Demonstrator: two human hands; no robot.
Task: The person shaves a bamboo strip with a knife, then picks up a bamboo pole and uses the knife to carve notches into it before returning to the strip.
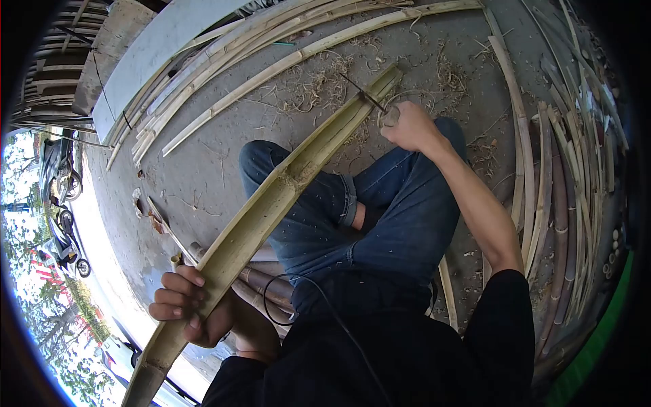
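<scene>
Long yellow-green split bamboo stave (270, 202) is laid across the lap, clasped low by the left hand (186, 306); a thin dark blade (363, 95) is gripped by the right hand (408, 126) at its far tip. Judged stiff, light, splintery: best held off the edges.

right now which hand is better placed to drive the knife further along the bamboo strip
Right, probably. The right hand grips the knife, whose blade sits across the far end of the bamboo strip. The left hand is wrapped round the strip's near end, bracing it.
</scene>
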